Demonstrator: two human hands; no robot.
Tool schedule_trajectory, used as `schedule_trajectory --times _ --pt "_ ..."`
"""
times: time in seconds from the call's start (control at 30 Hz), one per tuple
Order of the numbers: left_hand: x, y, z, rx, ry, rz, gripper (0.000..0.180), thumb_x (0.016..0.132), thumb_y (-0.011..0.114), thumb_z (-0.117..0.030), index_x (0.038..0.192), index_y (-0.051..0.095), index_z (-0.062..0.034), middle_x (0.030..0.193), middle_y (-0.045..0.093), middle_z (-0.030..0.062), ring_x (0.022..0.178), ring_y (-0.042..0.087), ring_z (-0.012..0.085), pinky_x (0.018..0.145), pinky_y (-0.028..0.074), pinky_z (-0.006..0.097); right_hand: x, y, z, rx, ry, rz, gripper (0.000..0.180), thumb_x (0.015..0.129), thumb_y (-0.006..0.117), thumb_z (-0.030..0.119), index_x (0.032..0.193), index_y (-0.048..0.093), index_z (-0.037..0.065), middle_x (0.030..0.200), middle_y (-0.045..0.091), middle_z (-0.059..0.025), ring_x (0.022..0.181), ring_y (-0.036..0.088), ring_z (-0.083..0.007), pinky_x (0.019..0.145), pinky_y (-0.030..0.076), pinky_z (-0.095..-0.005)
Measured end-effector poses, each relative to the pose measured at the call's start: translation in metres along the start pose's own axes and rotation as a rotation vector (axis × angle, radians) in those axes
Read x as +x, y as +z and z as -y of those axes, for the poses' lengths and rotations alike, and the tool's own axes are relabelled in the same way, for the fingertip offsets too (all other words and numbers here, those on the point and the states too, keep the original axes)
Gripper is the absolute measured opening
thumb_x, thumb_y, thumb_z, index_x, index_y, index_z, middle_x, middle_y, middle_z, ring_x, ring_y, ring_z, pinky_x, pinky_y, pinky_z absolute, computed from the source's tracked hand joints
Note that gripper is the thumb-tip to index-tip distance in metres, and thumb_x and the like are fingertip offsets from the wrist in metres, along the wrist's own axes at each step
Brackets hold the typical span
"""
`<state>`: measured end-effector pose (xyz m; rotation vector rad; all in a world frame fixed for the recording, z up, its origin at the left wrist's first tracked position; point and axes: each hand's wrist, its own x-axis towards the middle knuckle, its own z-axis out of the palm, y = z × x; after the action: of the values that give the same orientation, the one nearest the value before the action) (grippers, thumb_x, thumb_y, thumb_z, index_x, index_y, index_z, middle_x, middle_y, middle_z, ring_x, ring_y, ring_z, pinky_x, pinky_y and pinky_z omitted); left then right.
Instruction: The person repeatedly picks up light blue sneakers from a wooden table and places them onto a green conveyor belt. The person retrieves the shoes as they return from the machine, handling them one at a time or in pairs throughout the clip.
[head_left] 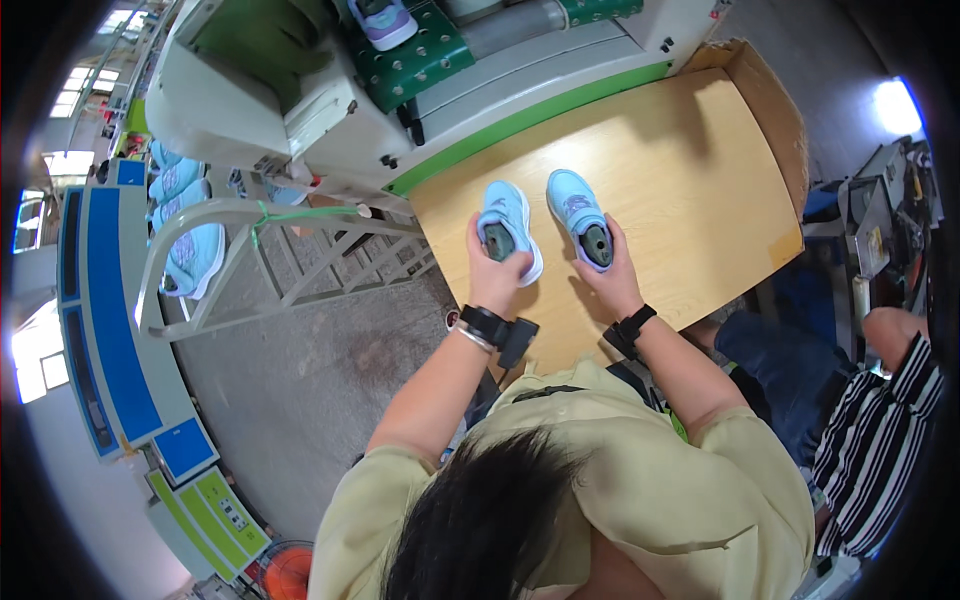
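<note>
My left hand (497,272) is closed round the heel of a light blue sneaker (508,207), which is tipped so that its pale sole edge faces right. Round the heel of a second light blue sneaker (574,200), the fingers of my right hand (613,272) are wrapped. A strap crosses this shoe's top. Dark shoe lasts fill both openings, and the toes point away from me. Both shoes are over the wooden tabletop (680,200), a small gap between them. Whether their soles touch the wood, I cannot tell.
Beyond the tabletop stands a machine with a green perforated conveyor belt (425,60) carrying another sneaker (385,24). A metal rack (290,270) with several blue sneakers (192,250) is at left. Cardboard (770,110) edges the table's right end. A person in a striped top (870,440) sits close by on the right.
</note>
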<state>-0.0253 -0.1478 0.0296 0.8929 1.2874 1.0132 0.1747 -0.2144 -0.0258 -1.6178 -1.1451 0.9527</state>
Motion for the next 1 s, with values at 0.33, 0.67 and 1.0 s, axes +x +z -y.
schedule_trajectory --times 0.33,0.67,1.0 --pt "0.047 0.026 -0.196 0.274 0.624 -0.047 0.095 0.077 0.070 -0.005 0.157 0.019 -0.0019 0.147 0.038 0.0187 0.135 0.042 0.0287 0.117 0.031 0.039 0.065 -0.037 0.081 0.385 0.035 -0.107 0.071 0.086 0.077 0.016 0.146 0.044 0.000 0.139 0.053 -0.0154 0.127 0.053 -0.0227 0.107 0.043 -0.0355" --pt "0.115 0.037 -0.184 0.512 0.760 -0.234 0.093 0.078 0.065 0.001 0.158 0.018 0.0003 0.154 0.028 0.0233 0.144 0.032 0.0383 0.120 0.025 0.041 0.249 -0.059 0.211 0.027 -0.522 -0.367 0.063 0.088 0.076 0.019 0.142 0.047 0.007 0.135 0.054 -0.0184 0.124 0.054 -0.0309 0.107 0.042 -0.0391" --pt "0.163 0.020 -0.193 0.560 0.801 -0.311 0.096 0.081 0.076 -0.019 0.154 0.021 0.0095 0.153 0.031 0.0270 0.142 0.034 0.0380 0.119 0.027 0.040 0.293 -0.045 0.190 -0.063 -0.648 -0.420 0.072 0.096 0.067 0.037 0.152 0.033 0.006 0.144 0.045 -0.0254 0.134 0.041 -0.0424 0.114 0.033 -0.0472"
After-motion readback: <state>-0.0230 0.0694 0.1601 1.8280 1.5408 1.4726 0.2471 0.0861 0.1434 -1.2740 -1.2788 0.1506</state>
